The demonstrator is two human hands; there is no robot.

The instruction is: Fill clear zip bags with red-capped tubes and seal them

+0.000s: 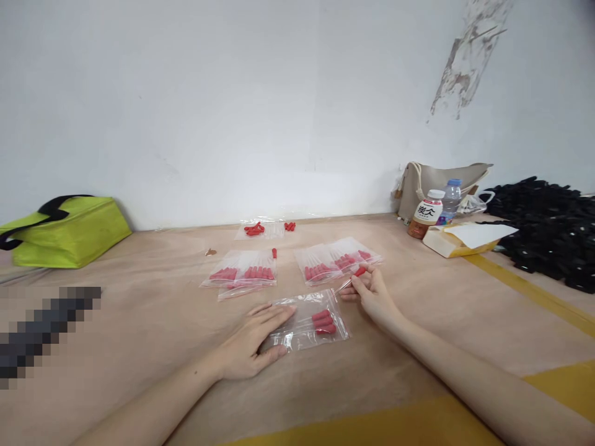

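A clear zip bag point(302, 310) lies flat before me, with several red-bulbed droppers point(324, 322) inside, bulbs toward the right end. My left hand point(255, 337) rests on the bag's left end, fingers stretched out and pressing it to the table. Pinched in my right hand point(369, 291) is a single dropper point(359, 271) with a red bulb and a thin clear tube. Its tube points down and left, close to the bag's upper right corner; whether the tip is inside the bag I cannot tell.
Filled zip bags point(239, 269) lie left behind the hands, and more bags point(337, 259) to the right. Loose red-bulbed droppers point(254, 230) sit near the wall. A green bag point(69, 232), bottles point(425, 214), an open carton point(449, 241) and a black pile point(553, 226) flank the sides.
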